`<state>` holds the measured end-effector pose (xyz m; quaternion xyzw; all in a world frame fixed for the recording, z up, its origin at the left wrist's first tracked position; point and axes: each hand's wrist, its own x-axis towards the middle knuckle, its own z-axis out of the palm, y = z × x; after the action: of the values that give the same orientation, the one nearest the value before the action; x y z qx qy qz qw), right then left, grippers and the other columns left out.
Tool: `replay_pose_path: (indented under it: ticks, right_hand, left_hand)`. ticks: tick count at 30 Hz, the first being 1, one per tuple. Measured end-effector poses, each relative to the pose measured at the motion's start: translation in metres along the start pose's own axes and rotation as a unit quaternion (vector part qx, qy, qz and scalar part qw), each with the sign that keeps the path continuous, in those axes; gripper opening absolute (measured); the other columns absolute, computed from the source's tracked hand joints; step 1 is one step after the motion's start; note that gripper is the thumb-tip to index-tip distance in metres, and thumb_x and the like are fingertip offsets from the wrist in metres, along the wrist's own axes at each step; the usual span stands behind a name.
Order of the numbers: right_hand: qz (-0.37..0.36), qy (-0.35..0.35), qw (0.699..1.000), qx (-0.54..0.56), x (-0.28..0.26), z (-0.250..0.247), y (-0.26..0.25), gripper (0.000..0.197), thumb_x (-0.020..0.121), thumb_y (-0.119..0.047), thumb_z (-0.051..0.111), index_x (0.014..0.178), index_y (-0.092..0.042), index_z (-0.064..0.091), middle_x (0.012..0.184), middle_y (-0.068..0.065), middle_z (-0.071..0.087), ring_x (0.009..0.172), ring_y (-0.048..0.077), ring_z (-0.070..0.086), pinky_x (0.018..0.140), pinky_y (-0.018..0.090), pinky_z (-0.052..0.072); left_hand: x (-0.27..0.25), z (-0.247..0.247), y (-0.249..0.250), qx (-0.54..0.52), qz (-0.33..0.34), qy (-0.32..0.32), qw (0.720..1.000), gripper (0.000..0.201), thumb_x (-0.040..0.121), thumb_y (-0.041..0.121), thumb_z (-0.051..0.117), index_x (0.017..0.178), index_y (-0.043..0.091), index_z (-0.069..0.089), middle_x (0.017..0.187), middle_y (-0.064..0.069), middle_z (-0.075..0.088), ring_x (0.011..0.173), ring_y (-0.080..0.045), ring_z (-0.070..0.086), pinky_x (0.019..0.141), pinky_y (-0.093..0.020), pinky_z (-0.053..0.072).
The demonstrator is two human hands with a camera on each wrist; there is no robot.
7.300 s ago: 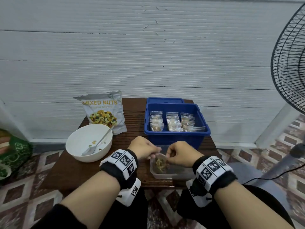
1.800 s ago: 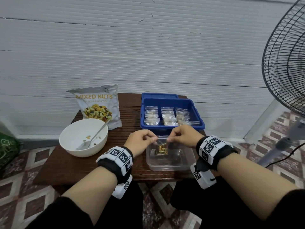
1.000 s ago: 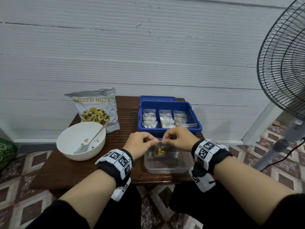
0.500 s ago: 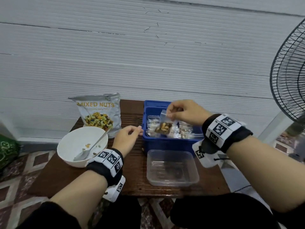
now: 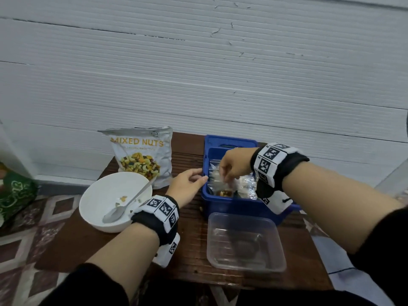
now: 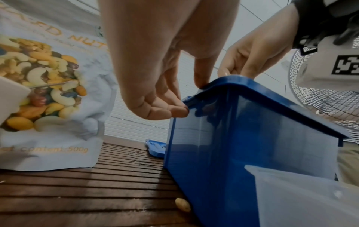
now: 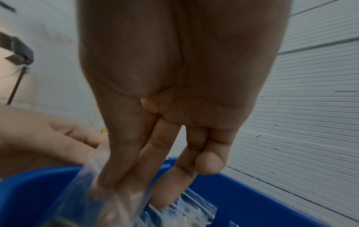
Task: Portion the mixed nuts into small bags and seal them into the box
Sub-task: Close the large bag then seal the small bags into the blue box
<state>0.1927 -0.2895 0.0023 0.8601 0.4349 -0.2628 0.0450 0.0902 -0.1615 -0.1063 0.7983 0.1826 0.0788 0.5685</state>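
Note:
The blue box point(image 5: 231, 206) stands at the back right of the small wooden table point(image 5: 189, 244) and holds several sealed small bags point(image 5: 245, 184). My right hand point(image 5: 229, 171) reaches down into it, pinching the top of a clear small bag of nuts point(image 5: 223, 192) between thumb and fingers. The right wrist view shows that bag point(image 7: 108, 199) under my right hand point(image 7: 136, 188), low inside the box point(image 7: 262, 199). My left hand point(image 5: 189, 184) holds the box's left rim. The left wrist view shows my left hand point(image 6: 186, 99) with the thumb on top of the box point(image 6: 242, 138) rim and the fingertips at its lip.
A mixed nuts pouch point(image 5: 141, 155) stands at the back left. A white bowl point(image 5: 103, 195) with a spoon point(image 5: 123, 206) sits in front of it. A clear plastic container point(image 5: 245, 241) is near the front edge. One loose nut point(image 6: 182, 205) lies beside the box. The blue lid point(image 5: 229, 140) lies behind it.
My right hand has carried the filled small bag from over the clear container into the blue box and lowered it. My left hand let go of the bag and moved onto the box's left rim.

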Motion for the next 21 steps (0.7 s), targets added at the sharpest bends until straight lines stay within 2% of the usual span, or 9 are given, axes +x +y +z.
replay_pose_path:
  ticks: [3, 7, 10, 13, 16, 19, 21]
  right_hand:
    - [0.006, -0.078, 0.997, -0.025, 0.012, 0.0, -0.002, 0.005, 0.088, -0.015, 0.066, 0.089, -0.019, 0.068, 0.071, -0.011, 0.062, 0.067, 0.005, 0.058, 0.068, 0.021, 0.048]
    - [-0.002, -0.129, 0.991, -0.019, 0.025, -0.003, -0.004, 0.007, 0.088, -0.014, 0.064, 0.091, -0.019, 0.067, 0.076, -0.008, 0.064, 0.07, 0.007, 0.061, 0.079, 0.028, 0.052]
    - [-0.02, -0.152, 0.988, -0.023, 0.035, -0.003, -0.007, 0.006, 0.088, -0.016, 0.066, 0.089, -0.022, 0.065, 0.078, -0.007, 0.064, 0.066, 0.004, 0.06, 0.067, 0.018, 0.049]
    - [-0.018, -0.152, 0.988, -0.035, 0.044, 0.001, -0.009, 0.007, 0.089, -0.017, 0.064, 0.095, -0.02, 0.066, 0.084, -0.004, 0.066, 0.066, 0.005, 0.058, 0.06, 0.017, 0.046]
    - [-0.019, -0.163, 0.986, -0.032, 0.049, 0.004, -0.007, 0.008, 0.089, -0.015, 0.064, 0.097, -0.017, 0.067, 0.077, -0.007, 0.064, 0.063, 0.003, 0.057, 0.053, 0.013, 0.044]
    - [-0.039, -0.185, 0.982, 0.009, 0.046, -0.004, -0.003, 0.01, 0.09, -0.011, 0.063, 0.085, -0.019, 0.064, 0.07, -0.01, 0.062, 0.06, -0.002, 0.057, 0.054, 0.011, 0.045]
    - [-0.05, -0.196, 0.979, 0.033, 0.044, -0.009, -0.001, 0.011, 0.091, -0.006, 0.061, 0.087, -0.016, 0.064, 0.071, -0.008, 0.062, 0.059, -0.002, 0.057, 0.055, 0.011, 0.047]
  left_hand:
    - [0.004, -0.002, -0.003, -0.012, -0.004, -0.017, 1.0, 0.042, 0.092, 0.025, 0.062, 0.132, 0.013, 0.054, 0.098, 0.007, 0.064, 0.099, -0.011, 0.059, 0.096, -0.026, 0.046]
    - [0.006, -0.002, -0.007, -0.034, -0.003, -0.02, 0.999, 0.041, 0.091, 0.025, 0.063, 0.131, 0.015, 0.054, 0.104, 0.0, 0.065, 0.1, -0.013, 0.061, 0.097, -0.029, 0.047]
    - [0.008, -0.002, -0.009, -0.04, -0.004, -0.024, 0.999, 0.041, 0.091, 0.026, 0.063, 0.13, 0.016, 0.054, 0.102, 0.001, 0.066, 0.101, -0.014, 0.061, 0.1, -0.032, 0.046]
    - [0.009, -0.003, -0.011, -0.047, -0.004, -0.03, 0.998, 0.04, 0.091, 0.027, 0.063, 0.129, 0.017, 0.054, 0.099, 0.003, 0.066, 0.101, -0.013, 0.062, 0.101, -0.033, 0.045]
    - [0.01, -0.004, -0.012, -0.05, -0.005, -0.031, 0.998, 0.04, 0.09, 0.028, 0.064, 0.128, 0.018, 0.054, 0.1, 0.002, 0.067, 0.101, -0.013, 0.063, 0.101, -0.033, 0.046]
    - [0.01, -0.003, -0.012, -0.052, -0.003, -0.031, 0.998, 0.04, 0.09, 0.027, 0.064, 0.128, 0.017, 0.054, 0.099, 0.002, 0.068, 0.1, -0.014, 0.063, 0.1, -0.033, 0.046]
    - [0.01, -0.004, -0.011, -0.053, -0.001, -0.029, 0.998, 0.04, 0.09, 0.027, 0.064, 0.128, 0.017, 0.054, 0.1, 0.001, 0.068, 0.1, -0.013, 0.063, 0.099, -0.031, 0.046]
